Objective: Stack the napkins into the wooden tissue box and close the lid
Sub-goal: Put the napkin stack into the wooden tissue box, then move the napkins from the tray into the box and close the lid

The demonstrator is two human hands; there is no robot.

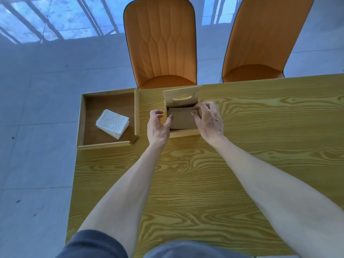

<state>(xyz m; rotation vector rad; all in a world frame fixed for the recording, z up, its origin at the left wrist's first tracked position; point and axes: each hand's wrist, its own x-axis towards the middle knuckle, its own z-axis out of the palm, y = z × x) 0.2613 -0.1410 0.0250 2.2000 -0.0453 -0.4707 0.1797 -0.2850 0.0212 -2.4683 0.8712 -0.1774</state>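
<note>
The wooden tissue box (185, 132) stands on the table just past its middle, with its slotted lid (182, 95) tipped up at the back. Inside lies a stack of napkins (182, 119), brownish in the box's shadow. My left hand (158, 127) straddles the box's left wall: the thumb rests on the stack's left edge and the curled fingers stay outside. My right hand (209, 119) reaches in from the right, thumb and forefinger pinching the stack's right edge. A second stack of white napkins (112, 123) lies in the tray to the left.
A shallow wooden tray (108, 145) sits at the table's far left corner and overhangs its edge. Two orange chairs (162, 43) stand behind the table's far edge. The yellow wood-grain table (186, 183) stretches toward me under my forearms.
</note>
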